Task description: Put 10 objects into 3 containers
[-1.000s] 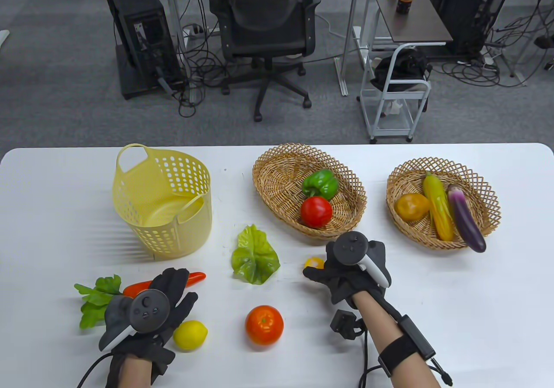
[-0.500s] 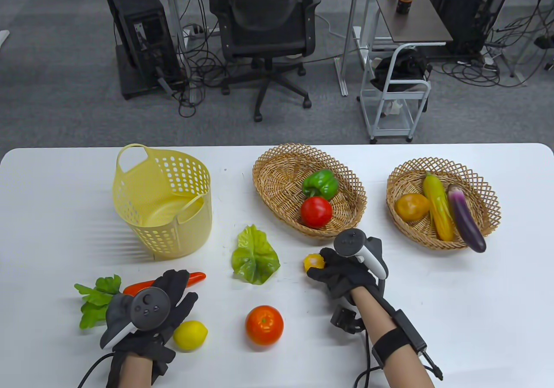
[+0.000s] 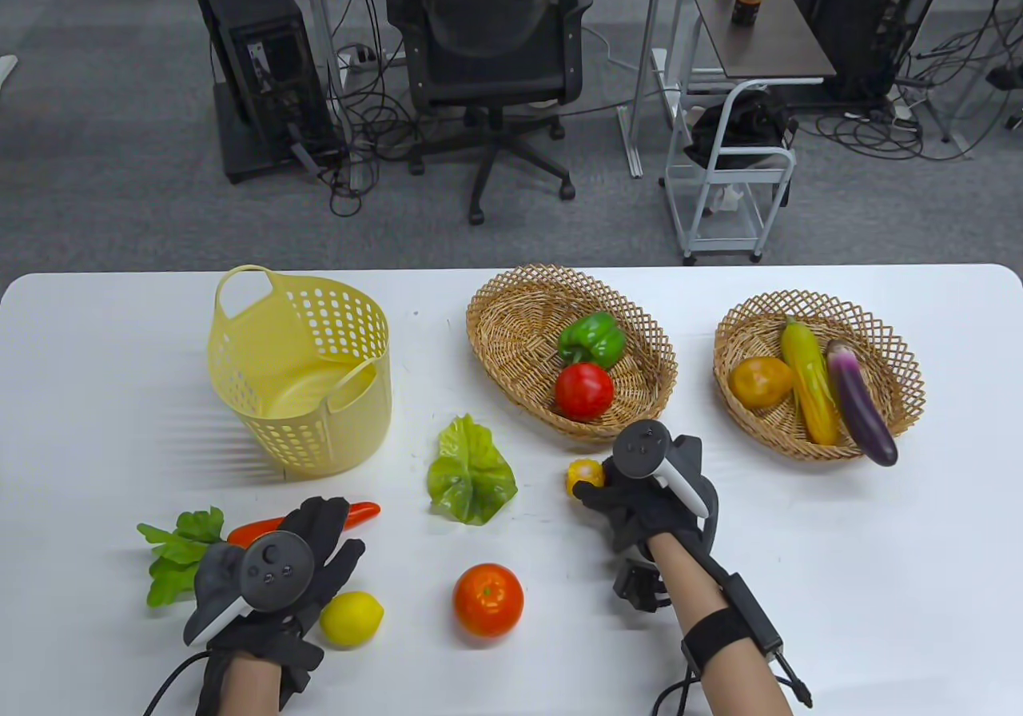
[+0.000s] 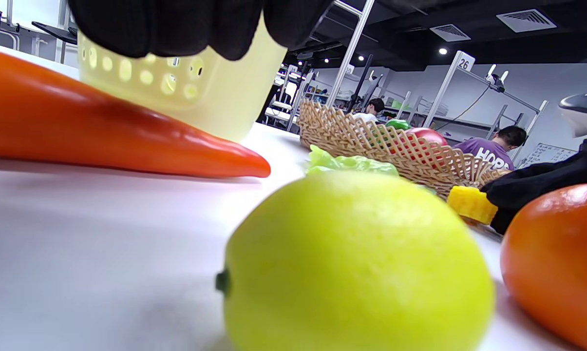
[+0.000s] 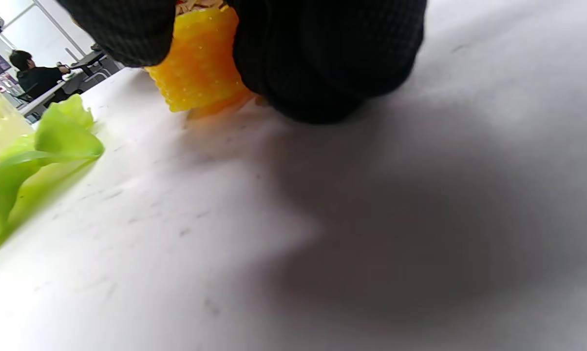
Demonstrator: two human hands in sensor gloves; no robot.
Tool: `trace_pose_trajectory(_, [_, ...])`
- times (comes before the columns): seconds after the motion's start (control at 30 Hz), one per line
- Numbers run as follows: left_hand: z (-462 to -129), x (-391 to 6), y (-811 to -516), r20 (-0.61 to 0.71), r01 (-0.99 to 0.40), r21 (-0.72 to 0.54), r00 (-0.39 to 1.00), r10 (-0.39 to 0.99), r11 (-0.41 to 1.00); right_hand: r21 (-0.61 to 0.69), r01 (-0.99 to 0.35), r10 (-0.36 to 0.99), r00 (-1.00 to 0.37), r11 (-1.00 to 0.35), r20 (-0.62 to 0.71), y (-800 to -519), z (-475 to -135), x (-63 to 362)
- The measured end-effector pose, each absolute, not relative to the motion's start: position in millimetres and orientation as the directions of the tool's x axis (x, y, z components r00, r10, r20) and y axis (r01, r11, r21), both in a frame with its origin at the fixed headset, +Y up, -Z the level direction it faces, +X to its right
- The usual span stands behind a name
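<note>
Gripping the corn piece (image 5: 198, 58) across its knobbly sides suits it: it looks light, stiff, unlikely to slip. Right hand (image 3: 647, 492) fingers (image 5: 322, 58) close around it on the tabletop (image 3: 839, 556); left hand (image 3: 280, 572) rests flat, holding nothing.

A sign (image 4: 463, 63) on a rack post reads "26"; a purple shirt (image 4: 488, 155) shows "HOP", rest hidden.

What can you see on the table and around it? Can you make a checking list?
Surface: white table, bare patches.
Job's things: yellow basket empty; middle wicker basket holds pepper, tomato; right wicker basket holds three; carrot, lemon, orange, lettuce loose.
Clutter: nothing seen.
Grippers: right hand grips corn piece; left hand over carrot, contact unclear.
Cables: on both wrists.
Surroundings: office chair, cart.
</note>
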State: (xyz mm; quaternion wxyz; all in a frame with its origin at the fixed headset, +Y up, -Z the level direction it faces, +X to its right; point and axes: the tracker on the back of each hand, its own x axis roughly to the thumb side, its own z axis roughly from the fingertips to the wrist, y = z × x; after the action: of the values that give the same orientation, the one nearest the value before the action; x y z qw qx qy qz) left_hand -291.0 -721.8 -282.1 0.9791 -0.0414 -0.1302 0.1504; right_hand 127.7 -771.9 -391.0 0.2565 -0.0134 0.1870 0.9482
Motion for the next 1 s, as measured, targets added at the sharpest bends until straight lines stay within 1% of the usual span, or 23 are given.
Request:
trace_pose_trajectory(0.13, [-281.9,-291.8,-721.1,0.244,-0.29,-0.116,0.919,0.31,0.95,0.31,-0.551,0.555,-0.828,-0.775,-0.083,-761.8,-383.7,134.7])
trace_pose_trajectory(0.2, [-281.9,-291.8,-721.1,0.244,-0.291,-0.117,0.918,0.312,0.95,0.246,-0.586,0.596,-0.802,-0.772,-0.043,-750.5,-375.8,141.4])
trace_pose_trajectory(0.33, [-281.7,-291.4,-720.9,0.242,-0.289,-0.12,0.919,0.31,0.95,0.077,-0.611,0.614,-0.789,-0.788,0.017,-723.5,-370.1,158.9])
trace_pose_trajectory(0.47, [-281.2,-291.9,-720.4,0.24,-0.29,-0.113,0.92,0.309,0.95,-0.008,-0.624,0.624,-0.781,-0.781,-0.034,-705.7,-382.6,175.7])
trace_pose_trajectory(0.57, [-281.2,-292.8,-719.8,0.239,-0.292,-0.105,0.921,0.309,0.951,-0.062,-0.586,0.589,-0.803,-0.808,-0.089,-700.4,-398.5,183.1])
trace_pose_trajectory(0.7, [-280.7,-294.8,-718.8,0.234,-0.292,-0.094,0.923,0.306,0.952,-0.064,-0.565,0.567,-0.807,-0.823,-0.165,-702.8,-420.7,185.3])
trace_pose_trajectory(0.8, [-280.5,-297.3,-717.6,0.228,-0.296,-0.087,0.923,0.309,0.951,-0.026,-0.508,0.504,-0.843,-0.861,-0.189,-707.1,-434.9,182.2])
trace_pose_trajectory(0.93, [-279.9,-299.7,-716.2,0.224,-0.293,-0.074,0.927,0.302,0.953,0.036,-0.504,0.486,-0.848,-0.863,-0.209,-714.8,-449.1,173.2])
trace_pose_trajectory(1.0, [-279.6,-300.1,-716.0,0.222,-0.294,-0.073,0.927,0.303,0.953,0.037,-0.47,0.45,-0.862,-0.882,-0.235,-715.4,-453.1,169.7])
